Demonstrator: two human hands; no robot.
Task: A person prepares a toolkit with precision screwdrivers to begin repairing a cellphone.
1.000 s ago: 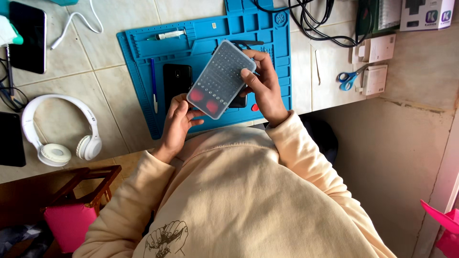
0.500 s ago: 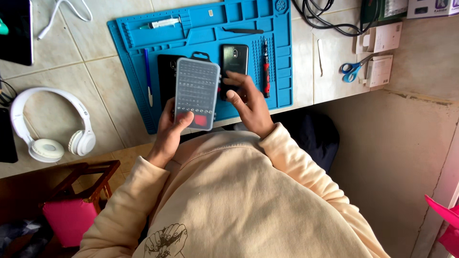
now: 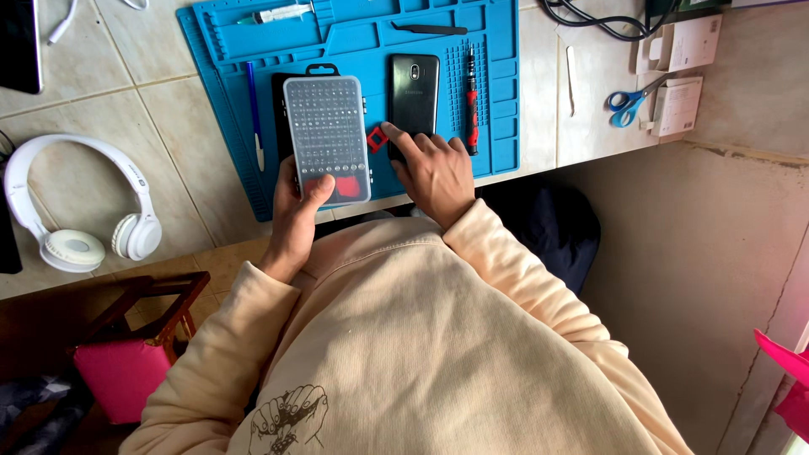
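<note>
Having swung upright since a moment ago, the clear bit case [image 3: 327, 139] now lies over the blue mat [image 3: 211, 50], gripped at its lower edge by the left hand [image 3: 297, 211]. Rows of small bits fill it. The right hand [image 3: 431, 168] has let go, fingers spread open by the black phone [image 3: 414, 91].

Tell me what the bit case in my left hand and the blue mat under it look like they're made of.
The bit case looks like clear hard plastic: glossy, with rows of bits showing through the lid. The blue mat looks like matte silicone or rubber, with moulded compartments and ridges, though the picture can't confirm it. The left hand holds the case by its lower end.
</note>
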